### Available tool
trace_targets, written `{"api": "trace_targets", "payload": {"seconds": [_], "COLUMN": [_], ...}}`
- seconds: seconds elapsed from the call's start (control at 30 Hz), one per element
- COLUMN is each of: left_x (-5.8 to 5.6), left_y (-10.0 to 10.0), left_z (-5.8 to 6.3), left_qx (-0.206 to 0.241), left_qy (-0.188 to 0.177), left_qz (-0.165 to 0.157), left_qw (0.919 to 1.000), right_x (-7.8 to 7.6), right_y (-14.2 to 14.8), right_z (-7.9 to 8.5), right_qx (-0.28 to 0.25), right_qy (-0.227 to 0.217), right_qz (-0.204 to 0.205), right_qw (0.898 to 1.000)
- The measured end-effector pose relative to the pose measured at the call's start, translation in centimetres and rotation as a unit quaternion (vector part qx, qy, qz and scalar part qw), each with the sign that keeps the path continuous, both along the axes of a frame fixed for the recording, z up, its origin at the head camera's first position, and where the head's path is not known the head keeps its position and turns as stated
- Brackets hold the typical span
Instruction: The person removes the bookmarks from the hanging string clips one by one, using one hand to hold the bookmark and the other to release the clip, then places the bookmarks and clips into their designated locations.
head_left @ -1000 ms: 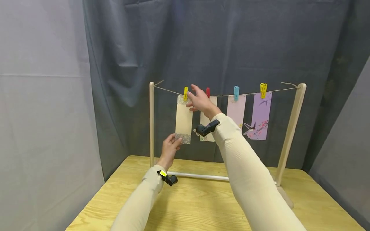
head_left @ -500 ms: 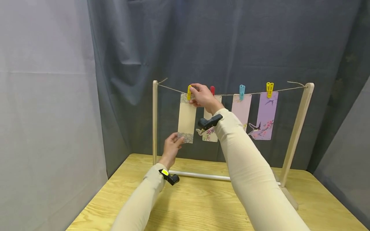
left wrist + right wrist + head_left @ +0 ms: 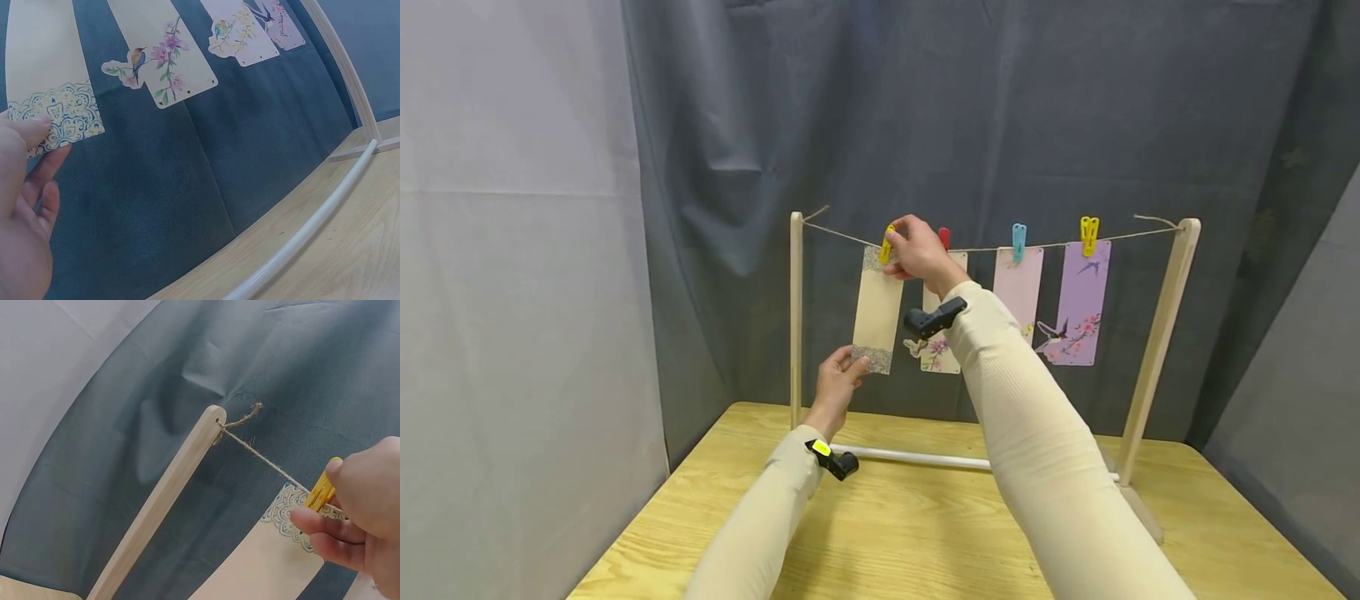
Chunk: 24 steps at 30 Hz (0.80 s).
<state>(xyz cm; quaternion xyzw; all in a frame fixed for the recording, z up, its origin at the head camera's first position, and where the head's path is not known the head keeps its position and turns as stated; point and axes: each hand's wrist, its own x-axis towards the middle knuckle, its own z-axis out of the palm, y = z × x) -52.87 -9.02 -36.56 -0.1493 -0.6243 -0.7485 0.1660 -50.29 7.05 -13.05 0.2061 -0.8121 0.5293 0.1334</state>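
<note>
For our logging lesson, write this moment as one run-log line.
left hand: pinches leftmost card near bottom | right hand: holds yellow clip at that card's top | pink card, purple card: clipped to string

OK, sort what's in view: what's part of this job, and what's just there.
Part of the job, it seems:
lace-bordered card, its bottom in the left grip
yellow clip, pinched by the right grip
string
wooden frame

Just there:
cream floral card
pink card
purple card
red clip
blue clip
other yellow clip
dark curtain
</note>
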Motion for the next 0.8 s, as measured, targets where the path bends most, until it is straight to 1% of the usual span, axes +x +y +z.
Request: {"api": "trace_targets", "payload": {"seconds": [0.17, 0.3, 0.47, 0.67, 0.8], "left_x": [0.0, 0.2, -0.1, -0.2, -0.3], "left_y": [-0.3, -0.3, -0.2, -0.2, -0.2], "left_z": [0.0, 0.3, 0.4, 0.3, 0.2], "left_qx": [-0.005, -0.007, -0.001, 0.003, 0.002], "left_qy": [-0.008, -0.006, -0.002, -0.007, -0.003], "left_qz": [0.006, 0.009, 0.007, 0.006, 0.007], "left_qw": [0.9999, 0.9999, 1.0, 1.0, 1.0], "right_x": [-0.1, -0.2, -0.3, -0.5, -0.6], "right_y": [-0.1, -0.3, -0.6, -0.8, -0.9], "right_z": [-0.2, -0.4, -0.6, -1.0, -1.3], "right_qx": [-0.006, -0.015, -0.037, -0.063, -0.082], "right_qy": [0.0, 0.017, 0.038, 0.032, 0.034], "right_qz": [-0.008, -0.019, -0.029, -0.029, -0.027], "right_qw": [1.0, 1.0, 0.998, 0.997, 0.996]}}
